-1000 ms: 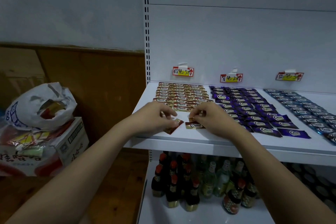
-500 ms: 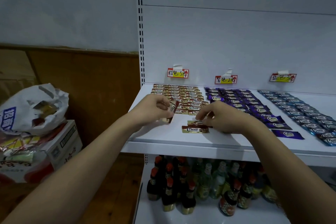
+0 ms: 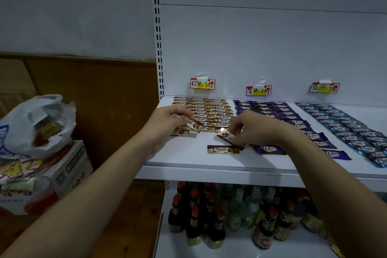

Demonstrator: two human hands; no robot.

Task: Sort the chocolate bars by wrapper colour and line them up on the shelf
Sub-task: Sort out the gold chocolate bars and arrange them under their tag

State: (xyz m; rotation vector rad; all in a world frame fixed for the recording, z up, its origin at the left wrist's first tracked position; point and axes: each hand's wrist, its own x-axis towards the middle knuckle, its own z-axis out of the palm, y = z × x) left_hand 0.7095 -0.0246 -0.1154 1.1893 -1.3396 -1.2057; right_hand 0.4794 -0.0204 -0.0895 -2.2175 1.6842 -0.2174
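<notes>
Brown-wrapped chocolate bars (image 3: 211,111) lie in rows at the back left of the white shelf (image 3: 188,157), purple bars (image 3: 278,111) in the middle, blue bars (image 3: 345,123) on the right. My left hand (image 3: 167,119) pinches a brown bar (image 3: 195,125) at the front of the brown rows, its end touching down. My right hand (image 3: 257,128) grips another brown bar (image 3: 227,137), tilted just above the shelf. A third brown bar (image 3: 223,149) lies loose near the front.
Three price labels (image 3: 202,84) are stuck to the back panel. Sauce and drink bottles (image 3: 209,220) fill the lower shelf. A white plastic bag (image 3: 37,123) sits on a cardboard box (image 3: 69,169) to the left, in front of wood panelling.
My left hand has carried its brown bar from the shelf front back to the brown rows. My right hand has lifted one brown bar, leaving another flat on the shelf.
</notes>
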